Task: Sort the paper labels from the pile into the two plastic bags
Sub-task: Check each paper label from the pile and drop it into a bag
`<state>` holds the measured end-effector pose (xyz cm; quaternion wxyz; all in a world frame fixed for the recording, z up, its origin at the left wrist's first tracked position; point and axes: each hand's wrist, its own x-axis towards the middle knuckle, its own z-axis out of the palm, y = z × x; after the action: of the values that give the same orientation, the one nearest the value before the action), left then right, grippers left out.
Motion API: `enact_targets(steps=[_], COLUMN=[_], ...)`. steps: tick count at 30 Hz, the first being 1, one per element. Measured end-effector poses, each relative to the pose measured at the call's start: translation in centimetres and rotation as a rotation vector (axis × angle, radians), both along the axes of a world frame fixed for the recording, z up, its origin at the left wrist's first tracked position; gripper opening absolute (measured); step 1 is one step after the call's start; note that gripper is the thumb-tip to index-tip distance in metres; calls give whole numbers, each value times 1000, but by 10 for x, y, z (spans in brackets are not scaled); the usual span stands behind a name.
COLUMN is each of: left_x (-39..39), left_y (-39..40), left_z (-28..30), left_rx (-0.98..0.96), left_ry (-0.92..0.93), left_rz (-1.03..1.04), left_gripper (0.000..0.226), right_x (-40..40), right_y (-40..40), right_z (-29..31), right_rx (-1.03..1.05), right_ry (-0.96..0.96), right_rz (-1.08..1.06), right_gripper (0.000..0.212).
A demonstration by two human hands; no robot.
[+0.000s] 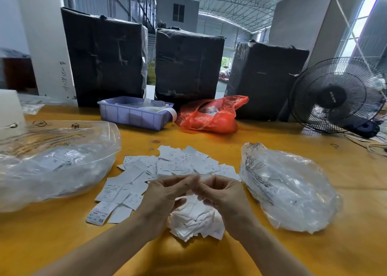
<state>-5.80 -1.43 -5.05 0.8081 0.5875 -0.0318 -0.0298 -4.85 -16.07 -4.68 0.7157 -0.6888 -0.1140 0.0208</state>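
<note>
A pile of white paper labels (167, 167) lies spread over the middle of the yellow table (293, 254). Below my hands lies a smaller heap of labels (196, 221). A clear plastic bag (52, 162) with labels inside lies at the left. A second clear plastic bag (289, 188) with labels lies at the right. My left hand (165, 194) and my right hand (222, 194) meet above the small heap, fingers curled, fingertips together. A blurred white label (200, 178) appears pinched between them.
A lilac plastic bin (134, 114) and a red plastic bag (211, 114) stand behind the pile. Three black-wrapped boxes (188, 66) line the table's far side. A black fan (337, 95) stands at the far right. A white object (10, 110) sits at the far left.
</note>
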Motion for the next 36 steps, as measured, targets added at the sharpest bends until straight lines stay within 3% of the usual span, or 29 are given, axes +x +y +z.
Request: enact_targets(steps=[2, 5, 9, 12, 14, 16, 19, 27, 32, 36], left_x=[2, 9, 15, 15, 15, 14, 15, 12, 13, 18], left_y=[2, 5, 8, 8, 8, 11, 15, 18, 20, 23], left_z=[1, 0, -4, -7, -8, -6, -1, 0, 2, 3], left_rx=[-40, -96, -84, 34, 117, 194, 239, 299, 337, 345], left_ry=[14, 48, 15, 7, -6, -37, -87, -123, -122, -92], left_rz=[52, 146, 196, 130, 34, -55, -118, -219, -262, -56], left_gripper=[35, 20, 15, 12, 28, 54, 65, 47, 36, 18], right_x=[0, 0, 3, 8, 9, 8, 5, 5, 5, 12], right_y=[-2, -2, -2, -5, -7, -8, -7, -6, -6, -9], right_z=[0, 1, 3, 5, 4, 3, 5, 3, 2, -1], right_rx=[-94, -113, 117, 213, 108, -26, -107, -151, -137, -236], right_ry=[-15, 34, 132, 155, 83, -4, -62, -43, -55, -182], right_rz=[36, 109, 14, -72, -106, -98, -19, 90, 111, -121], right_gripper=[24, 11, 21, 11, 4, 9, 20, 36, 31, 38])
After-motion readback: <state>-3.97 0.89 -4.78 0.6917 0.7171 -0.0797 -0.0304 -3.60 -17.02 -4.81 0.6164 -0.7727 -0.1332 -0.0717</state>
